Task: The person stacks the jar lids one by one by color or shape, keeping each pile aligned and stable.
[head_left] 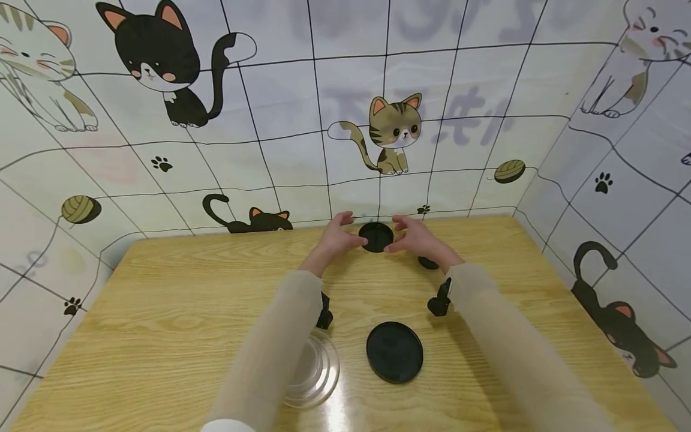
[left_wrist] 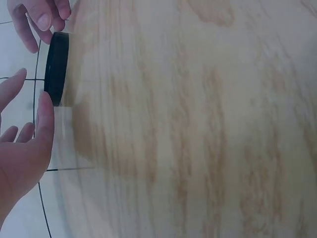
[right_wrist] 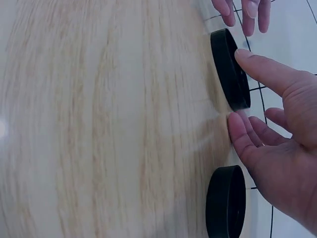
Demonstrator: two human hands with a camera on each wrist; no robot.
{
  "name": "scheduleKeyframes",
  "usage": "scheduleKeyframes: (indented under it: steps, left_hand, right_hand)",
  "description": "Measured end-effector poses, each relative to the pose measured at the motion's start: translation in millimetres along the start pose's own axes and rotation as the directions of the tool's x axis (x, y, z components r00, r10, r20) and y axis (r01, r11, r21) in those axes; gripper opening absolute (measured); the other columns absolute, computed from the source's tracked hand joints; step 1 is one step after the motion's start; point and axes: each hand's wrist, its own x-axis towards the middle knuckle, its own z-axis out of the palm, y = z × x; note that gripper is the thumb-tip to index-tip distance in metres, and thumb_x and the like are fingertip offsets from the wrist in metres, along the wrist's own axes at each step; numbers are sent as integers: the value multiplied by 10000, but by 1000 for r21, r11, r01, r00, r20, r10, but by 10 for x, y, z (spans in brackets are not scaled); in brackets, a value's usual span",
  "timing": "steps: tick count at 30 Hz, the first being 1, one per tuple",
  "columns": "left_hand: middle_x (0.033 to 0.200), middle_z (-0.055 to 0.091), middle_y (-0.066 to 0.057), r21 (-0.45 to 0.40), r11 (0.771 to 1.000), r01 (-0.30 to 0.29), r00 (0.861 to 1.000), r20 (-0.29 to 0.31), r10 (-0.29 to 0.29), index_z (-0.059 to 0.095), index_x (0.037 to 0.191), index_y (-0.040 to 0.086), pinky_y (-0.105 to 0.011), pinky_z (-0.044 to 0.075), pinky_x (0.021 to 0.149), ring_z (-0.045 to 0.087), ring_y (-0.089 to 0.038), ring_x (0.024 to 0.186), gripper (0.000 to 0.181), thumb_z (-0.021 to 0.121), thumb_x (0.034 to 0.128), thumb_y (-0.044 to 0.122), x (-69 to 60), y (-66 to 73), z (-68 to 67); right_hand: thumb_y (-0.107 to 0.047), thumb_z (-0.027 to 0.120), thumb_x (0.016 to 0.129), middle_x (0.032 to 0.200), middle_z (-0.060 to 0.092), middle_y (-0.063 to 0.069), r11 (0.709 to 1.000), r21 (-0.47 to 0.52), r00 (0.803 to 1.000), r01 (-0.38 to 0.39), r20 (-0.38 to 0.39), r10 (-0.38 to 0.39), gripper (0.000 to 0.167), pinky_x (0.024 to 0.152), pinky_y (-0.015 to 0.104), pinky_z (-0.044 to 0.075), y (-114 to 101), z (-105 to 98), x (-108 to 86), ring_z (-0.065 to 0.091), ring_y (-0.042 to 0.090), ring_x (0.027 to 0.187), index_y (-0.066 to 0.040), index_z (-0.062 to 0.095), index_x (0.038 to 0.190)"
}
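A shallow black round lid (head_left: 376, 237) lies hollow side up at the back of the table, between both hands. My left hand (head_left: 341, 235) is at its left side, fingers spread, with the thumb at the rim; in the left wrist view the thumb appears to touch the lid (left_wrist: 57, 69). On the other side is my right hand (head_left: 418, 236), its fingers loosely extended. In the right wrist view one fingertip overlaps the rim of the lid (right_wrist: 229, 69). A smaller black lid (head_left: 428, 263) sits partly hidden under the right wrist.
A larger black disc (head_left: 394, 352) lies flat at the front middle of the wooden table (head_left: 178, 324). Left of it is a clear round piece (head_left: 327, 375), partly covered by the left sleeve. A cat-patterned wall covering (head_left: 291, 162) rises behind the table's back edge.
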Motion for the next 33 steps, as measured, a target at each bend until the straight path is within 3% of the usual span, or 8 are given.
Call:
scheduleKeyframes:
  steps: [5, 10, 14, 26, 33]
  left_hand:
    - [1556, 402, -146, 39, 999, 12, 1000, 24, -13, 361, 1572, 69, -366, 503, 875, 588, -298, 1090, 812, 764, 874, -27, -4, -61, -3]
    - [1518, 440, -163, 19, 999, 27, 999, 23, -28, 373, 1564, 49, -386, 501, 936, 574, -329, 1189, 816, 769, 858, -57, -5, -107, -3]
    - [1474, 487, -184, 68, 998, 11, 999, 29, -13, 405, 1542, 31, -409, 482, 988, 534, -352, 1256, 794, 786, 850, -43, 19, -124, 21]
    - [1379, 569, -205, 165, 986, -17, 999, 53, 8, 510, 1466, -18, -402, 465, 1032, 537, -343, 1261, 743, 820, 792, -72, 67, -144, 48]
    - [1354, 577, -203, 167, 986, -14, 999, 54, 5, 555, 1403, -45, -401, 472, 1017, 544, -335, 1226, 671, 814, 787, -105, 63, -136, 67]
  right_hand:
    - [-113, 817, 881, 1516, 387, 272, 1000, 9, 1000, -8, 14, 7, 930, 996, 528, 474, 41, 18, 29, 505, 426, 1309, 6, 244, 1604]
    - [-91, 806, 888, 1510, 389, 279, 1000, 8, 1000, -1, 28, 1, 901, 1021, 520, 460, 45, 58, 71, 486, 424, 1323, 32, 256, 1591]
    - [-84, 817, 871, 1489, 425, 266, 1000, -21, 1000, 5, 19, -5, 888, 1045, 511, 447, 32, 75, 85, 492, 405, 1315, 37, 291, 1577]
    - [-88, 838, 849, 1341, 554, 252, 992, -123, 999, 40, 10, -39, 775, 1034, 490, 433, 26, 103, 118, 528, 363, 1172, 85, 433, 1488]
    - [-96, 861, 826, 1245, 602, 216, 983, -167, 998, 69, 22, -66, 717, 976, 466, 437, 16, 95, 130, 532, 329, 1087, 70, 513, 1430]
